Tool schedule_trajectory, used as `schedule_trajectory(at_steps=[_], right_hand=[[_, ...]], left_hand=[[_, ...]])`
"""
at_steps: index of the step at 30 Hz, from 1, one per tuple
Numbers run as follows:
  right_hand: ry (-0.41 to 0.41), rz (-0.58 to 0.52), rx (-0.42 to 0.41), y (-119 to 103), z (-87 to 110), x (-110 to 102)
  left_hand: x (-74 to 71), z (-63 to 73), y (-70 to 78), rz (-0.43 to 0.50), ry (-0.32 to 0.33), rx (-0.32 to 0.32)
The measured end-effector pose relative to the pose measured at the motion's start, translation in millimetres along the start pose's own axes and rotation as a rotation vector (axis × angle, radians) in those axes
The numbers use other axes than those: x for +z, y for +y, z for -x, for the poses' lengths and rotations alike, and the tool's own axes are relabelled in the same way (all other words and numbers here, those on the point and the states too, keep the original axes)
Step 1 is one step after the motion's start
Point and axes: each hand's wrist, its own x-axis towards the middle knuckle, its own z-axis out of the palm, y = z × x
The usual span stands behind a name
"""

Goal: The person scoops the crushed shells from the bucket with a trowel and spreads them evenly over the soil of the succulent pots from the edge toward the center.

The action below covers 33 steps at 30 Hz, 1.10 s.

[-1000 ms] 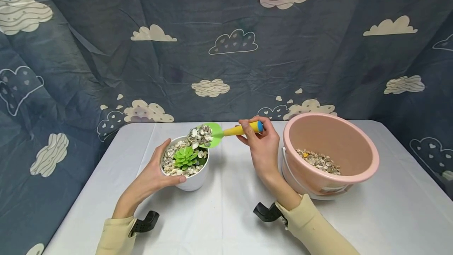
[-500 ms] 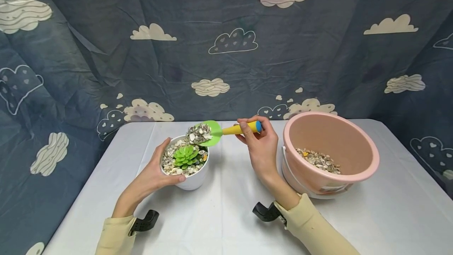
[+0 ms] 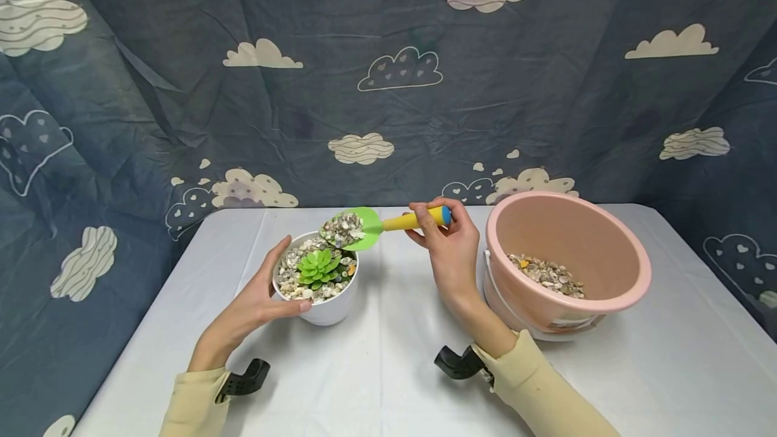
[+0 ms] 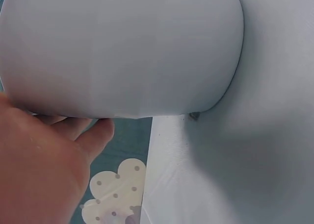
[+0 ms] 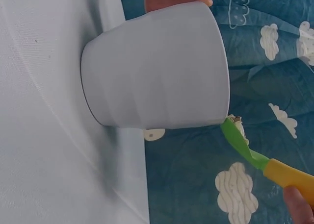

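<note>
In the head view a white flowerpot (image 3: 330, 310) stands on the table, full of small shell-like pebbles (image 3: 290, 280) around a green succulent (image 3: 318, 268). My left hand (image 3: 257, 302) holds the pot from the left, thumb at the front of the rim and fingers round the far side. Between the thumb and fingers of my right hand (image 3: 450, 248) is the yellow handle of a small green trowel (image 3: 370, 231). Its blade carries a heap of pebbles (image 3: 342, 229) over the pot's back right rim. In the right wrist view the green blade (image 5: 238, 140) meets the rim.
A pink bucket (image 3: 567, 204) with pebbles (image 3: 549, 277) in its bottom stands to the right, close to my right forearm. White cloth covers the table (image 3: 388, 369). Behind hangs a dark blue curtain (image 3: 291, 113) with cloud prints.
The trowel stays over the pot's rim, its blade slightly shifted and its heap looking lower. An orange bit now shows at the pot's right. My left hand has moved slightly left.
</note>
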Motion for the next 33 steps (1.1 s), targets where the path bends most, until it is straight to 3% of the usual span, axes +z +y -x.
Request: schedule_trajectory(at_steps=[7, 21, 33], right_hand=[[0.007, 0.007, 0.005, -3.5, -0.3, -1.3], [-0.009, 0.019, -0.017, -9.2, 4.0, -3.7], [-0.029, 0.043, -0.061, -14.8, 8.5, -4.3]], left_hand=[[-0.1, -1.6, -2.3, 0.014, 0.024, 0.006], [1.2, -2.5, -3.2, -0.068, 0.039, 0.016], [4.5, -2.3, -1.2, 0.012, 0.065, -0.001]])
